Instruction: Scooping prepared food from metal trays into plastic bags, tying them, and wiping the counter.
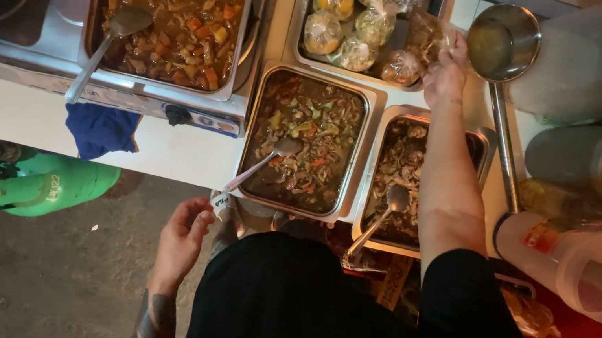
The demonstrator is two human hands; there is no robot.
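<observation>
My right hand (445, 73) reaches far across the counter and grips a clear plastic bag of food (425, 38) at the right edge of a steel tray (298, 41) that holds several tied bags of food. My left hand (183, 237) hangs below the counter edge, fingers loosely curled, nothing clearly in it, close to the handle end of a serving spoon (264, 162). That spoon lies in a steel pan of stir-fried vegetables (305, 139). My right forearm crosses a second pan of dark stir-fry (399, 168), which has its own spoon (383, 215).
A large pan of brown curry (175, 3) with a ladle (108, 45) sits on a warmer at the back left, a blue cloth (100, 131) hanging beneath. A steel ladle (502, 56), plastic jugs (588, 268) and containers crowd the right. A green gas cylinder (20, 183) lies on the floor.
</observation>
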